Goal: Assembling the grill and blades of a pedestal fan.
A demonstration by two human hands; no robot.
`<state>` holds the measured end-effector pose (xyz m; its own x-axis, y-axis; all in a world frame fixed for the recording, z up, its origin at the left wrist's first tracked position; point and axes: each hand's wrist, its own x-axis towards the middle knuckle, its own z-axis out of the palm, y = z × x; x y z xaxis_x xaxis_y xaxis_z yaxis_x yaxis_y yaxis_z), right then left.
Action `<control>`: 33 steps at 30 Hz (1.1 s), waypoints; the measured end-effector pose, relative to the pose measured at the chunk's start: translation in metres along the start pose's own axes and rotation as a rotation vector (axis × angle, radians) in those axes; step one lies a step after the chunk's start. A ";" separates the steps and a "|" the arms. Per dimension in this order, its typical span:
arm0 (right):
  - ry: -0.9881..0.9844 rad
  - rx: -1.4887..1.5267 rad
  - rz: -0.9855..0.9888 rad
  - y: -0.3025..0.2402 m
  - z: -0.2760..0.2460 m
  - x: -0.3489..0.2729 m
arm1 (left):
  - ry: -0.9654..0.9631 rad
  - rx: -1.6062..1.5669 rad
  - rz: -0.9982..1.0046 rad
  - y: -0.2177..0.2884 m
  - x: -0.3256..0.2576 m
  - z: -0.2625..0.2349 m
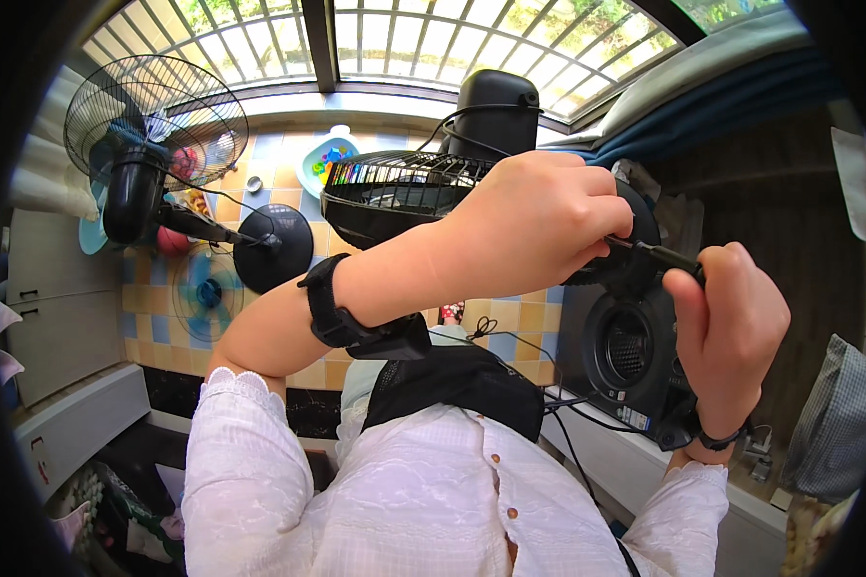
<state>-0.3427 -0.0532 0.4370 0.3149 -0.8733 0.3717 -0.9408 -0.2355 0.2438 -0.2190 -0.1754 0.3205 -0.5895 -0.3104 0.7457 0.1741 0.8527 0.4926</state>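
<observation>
My right hand (731, 327) is closed around the dark handle of a screwdriver (672, 258). The thin shaft runs leftward to the fingers of my left hand (548, 212). That hand reaches across to the right, its fingers curled in near the screwdriver's tip; what they grip is hidden. Below and behind it is a black fan (380, 207) with a wire grille, its middle covered by my hand and forearm. A round black part (643, 223) shows behind the screwdriver, perhaps the fan's base.
A black standing fan (135, 183) leans at left beside a round black base (274, 248). Behind are a light-blue basin (308, 178) of colourful toys and a tall black appliance (496, 115). A dark front-loading washing machine (597, 337) stands at right. Cables (520, 338) trail near my waist.
</observation>
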 end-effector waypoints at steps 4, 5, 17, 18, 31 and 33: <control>0.031 0.013 0.062 0.000 0.008 -0.007 | -0.027 0.067 0.012 -0.003 0.001 -0.001; 0.044 0.018 0.024 -0.002 0.007 -0.008 | -0.032 0.090 0.035 -0.005 0.001 -0.002; -0.053 0.440 -0.082 0.002 -0.007 -0.003 | -0.074 0.097 0.019 0.000 0.000 -0.003; -0.005 0.389 -0.055 0.003 -0.004 -0.005 | -0.075 0.097 0.018 0.000 0.001 -0.003; -0.042 -0.039 -0.059 -0.004 -0.001 0.008 | -0.050 0.032 -0.032 0.001 -0.001 0.000; -0.004 -0.060 -0.016 -0.001 0.002 0.005 | -0.053 0.055 -0.025 0.001 0.000 0.000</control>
<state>-0.3402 -0.0586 0.4366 0.3295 -0.8713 0.3636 -0.9263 -0.2238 0.3031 -0.2192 -0.1742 0.3212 -0.6345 -0.3102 0.7080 0.1165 0.8671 0.4843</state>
